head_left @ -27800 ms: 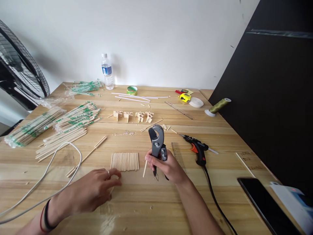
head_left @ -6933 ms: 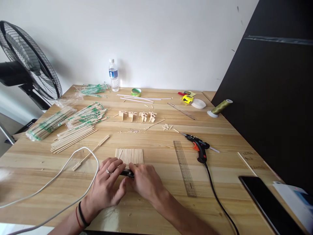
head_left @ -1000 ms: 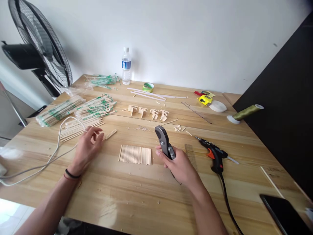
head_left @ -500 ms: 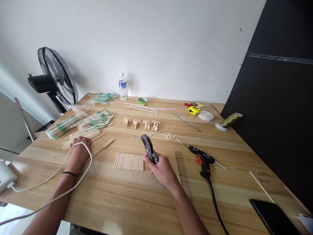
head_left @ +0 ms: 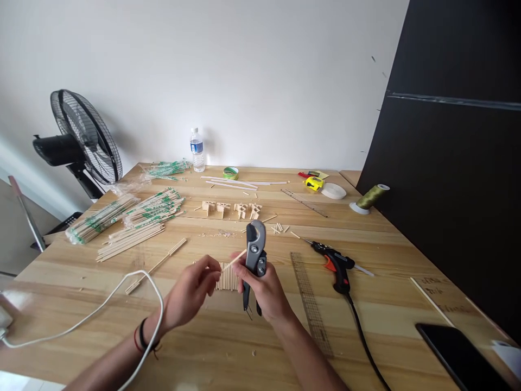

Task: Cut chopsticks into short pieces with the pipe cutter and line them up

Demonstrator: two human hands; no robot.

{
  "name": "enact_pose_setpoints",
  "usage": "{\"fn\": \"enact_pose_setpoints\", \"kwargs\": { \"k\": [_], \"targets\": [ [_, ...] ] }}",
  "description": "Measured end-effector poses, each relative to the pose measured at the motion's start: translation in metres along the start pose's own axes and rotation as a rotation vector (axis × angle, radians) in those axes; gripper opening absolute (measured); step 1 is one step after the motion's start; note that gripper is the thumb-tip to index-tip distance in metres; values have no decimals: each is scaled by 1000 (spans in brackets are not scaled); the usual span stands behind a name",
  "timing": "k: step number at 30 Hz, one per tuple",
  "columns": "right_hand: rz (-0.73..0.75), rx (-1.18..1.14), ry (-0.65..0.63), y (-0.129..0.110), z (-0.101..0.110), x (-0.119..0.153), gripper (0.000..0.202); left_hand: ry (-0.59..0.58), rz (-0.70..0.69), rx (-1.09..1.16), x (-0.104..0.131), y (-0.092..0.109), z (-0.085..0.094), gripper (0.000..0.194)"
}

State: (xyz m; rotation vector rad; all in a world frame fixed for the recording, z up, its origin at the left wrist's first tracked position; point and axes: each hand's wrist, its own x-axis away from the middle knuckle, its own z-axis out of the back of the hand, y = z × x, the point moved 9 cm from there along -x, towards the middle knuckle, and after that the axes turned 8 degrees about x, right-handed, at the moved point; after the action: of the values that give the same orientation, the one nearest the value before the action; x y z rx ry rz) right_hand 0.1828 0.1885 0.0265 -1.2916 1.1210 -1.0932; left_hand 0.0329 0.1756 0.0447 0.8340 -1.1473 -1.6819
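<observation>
Near the middle of the table, my left hand pinches a thin wooden stick. The stick slants up to the right, and its far end meets my right hand and the cutter. My right hand grips a grey and black hand cutter, its head pointing up. Whether the stick lies between the blades is hard to make out. Below both hands is a row of short, even stick pieces, partly hidden by my fingers. Loose long sticks lie at the left, beside bundles of sticks in green-printed wrappers.
Several small stick assemblies stand behind my hands. To the right lie a clear ruler, a glue gun with its black cable and a phone. A white cable loops over my left forearm.
My left hand has come from the loose sticks at the left to the middle, now with one stick. My right hand holds the cutter more upright, close to the left hand.
</observation>
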Motion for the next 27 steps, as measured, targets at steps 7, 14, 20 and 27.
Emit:
{"fn": "enact_pose_setpoints", "kwargs": {
  "k": [7,14,20,27],
  "targets": [
    [-14,-102,239,4,38,-3,33,232,-128,-532,-11,-23,74,24],
    [0,-157,327,0,56,-8,35,228,66,-742,-16,-73,117,7],
    [-16,-221,269,3,53,-10,32,84,64,-313,-9,-51,77,32],
    [-39,-228,329,9,57,-7,36,-218,205,141,14,-29,21,32]
  ]
}}
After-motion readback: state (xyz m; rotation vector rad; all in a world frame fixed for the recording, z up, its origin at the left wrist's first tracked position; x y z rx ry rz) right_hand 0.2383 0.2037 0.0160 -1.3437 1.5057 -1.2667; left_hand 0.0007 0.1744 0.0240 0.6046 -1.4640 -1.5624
